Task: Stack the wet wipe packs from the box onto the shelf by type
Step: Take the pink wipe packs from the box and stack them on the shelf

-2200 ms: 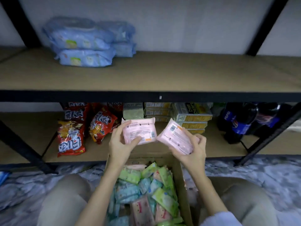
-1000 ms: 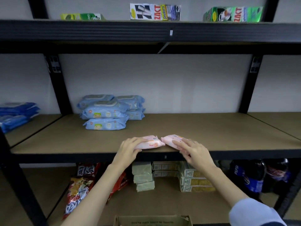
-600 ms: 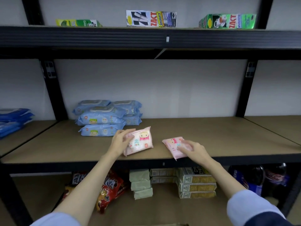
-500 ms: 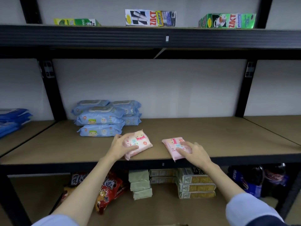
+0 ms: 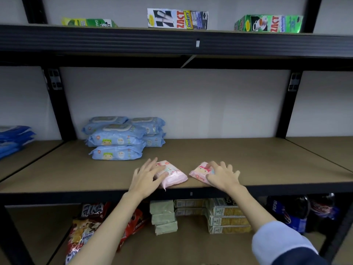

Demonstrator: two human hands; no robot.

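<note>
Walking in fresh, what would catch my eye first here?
Two hands at the front edge of the middle shelf: the left hand and right hand each rest spread on a small pink pack. Behind them to the left sits a stack of blue wipe packs.

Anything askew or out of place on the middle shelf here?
Slightly. The two pink wipe packs lie angled at the middle shelf's front edge; the left one's corner overhangs. Both hands rest flat on them. Blue packs look tidy.

Left hand (image 5: pixel 146 177) and right hand (image 5: pixel 222 175) reach forward, fingers spread flat
</note>
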